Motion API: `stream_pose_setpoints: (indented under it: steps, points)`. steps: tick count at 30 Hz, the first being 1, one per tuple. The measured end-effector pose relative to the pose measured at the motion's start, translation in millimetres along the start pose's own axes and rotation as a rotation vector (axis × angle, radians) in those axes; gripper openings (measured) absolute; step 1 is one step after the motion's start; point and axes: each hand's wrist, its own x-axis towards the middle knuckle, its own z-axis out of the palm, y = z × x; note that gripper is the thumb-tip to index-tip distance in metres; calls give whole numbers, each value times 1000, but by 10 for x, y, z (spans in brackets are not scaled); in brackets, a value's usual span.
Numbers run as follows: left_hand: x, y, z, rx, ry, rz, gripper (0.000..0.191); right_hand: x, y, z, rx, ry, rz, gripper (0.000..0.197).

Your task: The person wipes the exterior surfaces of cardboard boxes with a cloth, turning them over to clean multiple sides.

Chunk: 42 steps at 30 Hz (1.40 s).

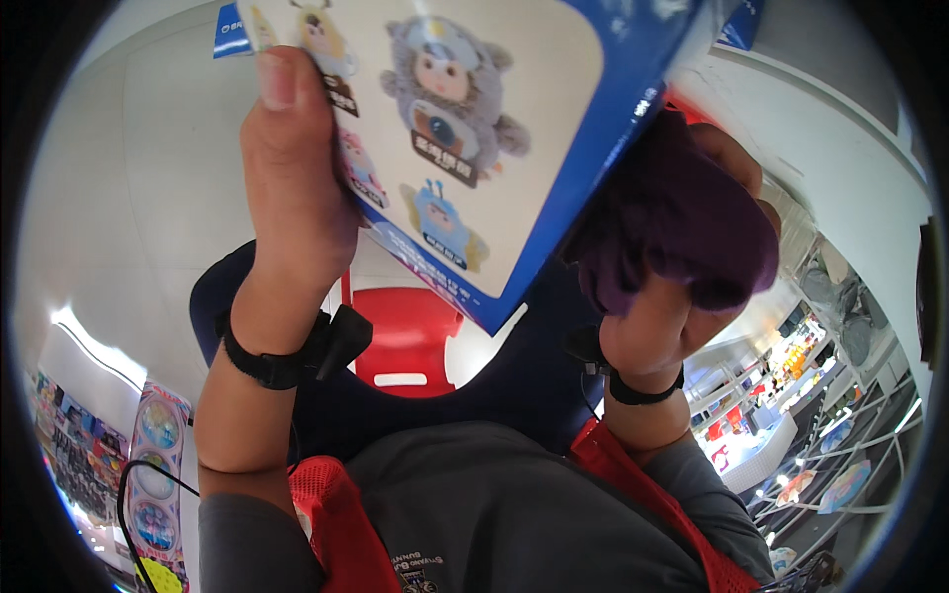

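My left hand (293,159) grips the left side of a blue and cream printed box (549,111), its thumb lying along the front edge. Pictures of plush dolls in animal costumes and some writing cover the face turned to me. The box is tilted, and its top runs out of view. A crumpled dark purple cloth (689,230) is bunched in my right hand (660,319), against or just beside the box's right edge; contact is hard to tell. The cloth hides most of the right fingers.
Beneath the box is a red plastic seat (408,333) with a slot. Part of a blue printed item (231,33) shows at upper left. Packaged toys (157,474) stand at lower left, beside a black cable (122,504). Lit shelves (793,370) line the right.
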Motion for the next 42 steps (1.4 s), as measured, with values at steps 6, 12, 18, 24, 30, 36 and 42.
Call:
stream_pose_setpoints:
  steps: [6,12,18,24,30,36,42]
  points:
    - [173,-426,-192,147,-48,81,85,-172,377,305,107,38,106,55]
    - [212,-799,-396,1,-7,72,78,-295,672,548,56,-29,-96,46]
    - [64,-1021,-521,-409,10,-21,74,-446,691,744,-77,-37,-277,35]
    - [-158,-904,-366,-517,-238,-79,82,-587,498,779,-208,61,-430,45]
    - [-479,-742,-179,-601,-345,20,83,-952,-67,747,-195,153,-457,45]
    - [-821,-594,-190,-398,-246,100,84,-1110,-37,588,-171,298,-393,48]
    - [-997,-534,-109,-480,-374,134,82,-1389,-201,452,-167,176,-583,42]
